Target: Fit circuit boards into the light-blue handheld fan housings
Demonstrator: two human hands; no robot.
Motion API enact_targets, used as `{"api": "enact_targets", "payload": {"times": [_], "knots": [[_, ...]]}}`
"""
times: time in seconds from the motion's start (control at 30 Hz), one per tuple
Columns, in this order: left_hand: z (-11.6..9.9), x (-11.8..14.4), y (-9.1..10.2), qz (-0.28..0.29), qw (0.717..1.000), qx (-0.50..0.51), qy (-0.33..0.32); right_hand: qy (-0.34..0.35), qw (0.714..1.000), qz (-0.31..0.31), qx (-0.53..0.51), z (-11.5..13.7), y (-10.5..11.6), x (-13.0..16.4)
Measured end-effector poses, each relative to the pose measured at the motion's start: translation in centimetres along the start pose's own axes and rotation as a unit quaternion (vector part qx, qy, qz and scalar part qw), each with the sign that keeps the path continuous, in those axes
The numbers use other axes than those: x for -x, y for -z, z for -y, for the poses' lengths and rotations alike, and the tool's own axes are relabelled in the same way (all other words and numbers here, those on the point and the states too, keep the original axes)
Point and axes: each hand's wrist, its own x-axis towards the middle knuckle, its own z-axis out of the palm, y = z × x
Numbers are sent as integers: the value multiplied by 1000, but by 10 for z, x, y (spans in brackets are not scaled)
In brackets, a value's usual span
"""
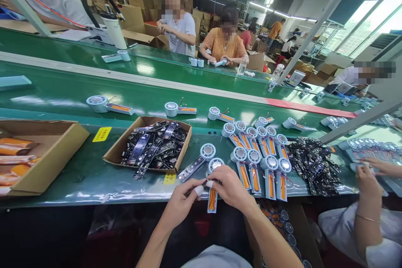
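Observation:
My left hand [184, 201] and my right hand [230, 186] meet at the table's front edge, fingertips pinched together over a light-blue handheld fan casing [212, 202]. An orange battery lies in its handle. White covers wrap both thumbs. Something thin and dark shows between the fingertips, but the fingers hide what it is. Just behind my left hand lies another fan casing [207, 151] with a black circuit board [191, 168] along its handle. To the right of my right hand stand rows of fan casings [253, 157] with orange batteries and loose wires.
A cardboard tray [108, 160] of circuit boards is left of my hands, with a larger box of orange batteries [82, 136] beyond. Loose boards [314, 167] are heaped at right, near a co-worker's hands [366, 180]. More casings lie on the green conveyor belt [147, 92]; people sit across it.

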Motion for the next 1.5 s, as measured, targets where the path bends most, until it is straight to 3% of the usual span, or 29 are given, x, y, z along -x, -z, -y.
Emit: {"api": "enact_targets", "payload": {"times": [0.1, 0.3, 0.5, 0.67, 0.77, 0.87, 0.97, 1.07, 1.13, 1.2, 1.33, 1.5], "knots": [[1, 1, 0, -3, 1000, -3, -2, -1, 1000, -14, 4, -2, -2, 1], [1, 11, 6, 4, 993, -118, 22, -11, 992, -54, -113, -6, 15, 19], [6, 18, 6, 19, 978, -205, -22, -28, 997, 12, -71, -9, 12, 42], [8, 19, -1, 29, 962, -268, -32, -56, 980, -79, -171, -17, -10, 36], [2, 19, -7, 51, 934, -350, -51, -147, 934, -135, -296, -22, -23, 29], [-4, 18, -11, 64, 886, -458, -37, -211, 889, -168, -369, -23, -30, 26], [-7, 19, -12, 62, 839, -539, -35, -221, 880, -160, -388, -22, -31, 24], [-8, 20, -11, 76, 821, -564, -43, -225, 872, -146, -409, -18, -29, 24], [-8, 20, -12, 85, 836, -540, -53, -224, 873, -133, -411, -15, -27, 23], [-6, 21, -12, 73, 868, -487, -63, -208, 884, -115, -403, -12, -25, 21], [0, 20, -13, -15, 939, -344, -12, -182, 906, -92, -370, -6, -19, 18], [-1, 19, -17, -72, 972, -221, 48, -177, 946, -90, -255, 2, -17, 16]]}}
